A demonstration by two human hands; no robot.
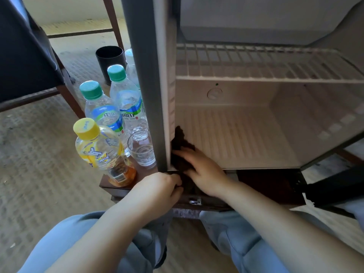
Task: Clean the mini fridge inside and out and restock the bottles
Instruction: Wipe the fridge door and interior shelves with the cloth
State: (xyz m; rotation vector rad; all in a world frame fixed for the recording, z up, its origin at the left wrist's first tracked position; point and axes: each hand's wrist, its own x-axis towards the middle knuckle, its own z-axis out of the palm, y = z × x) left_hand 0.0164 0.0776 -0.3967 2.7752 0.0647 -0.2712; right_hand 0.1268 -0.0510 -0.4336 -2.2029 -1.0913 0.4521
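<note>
The mini fridge (256, 134) stands open and holds no bottles, with a white wire shelf (256, 64) across its upper half. A dark brown cloth (180, 140) lies in the fridge floor's front left corner. My right hand (202, 170) presses flat on it. My left hand (161, 186) grips the cloth's lower end at the fridge's front edge. To the left of the fridge's side wall (145, 75) stand a yellow-capped tea bottle (102, 152), two green-capped water bottles (102, 107) (126, 97), a further clear bottle (131, 66) behind them, and a drinking glass (142, 148).
The fridge and bottles rest on a low dark wooden stand (118, 189). A black cylindrical bin (110, 60) sits on the carpet behind the bottles. A wooden chair with dark fabric (25, 56) is at the far left. My knees in grey trousers (236, 239) are below.
</note>
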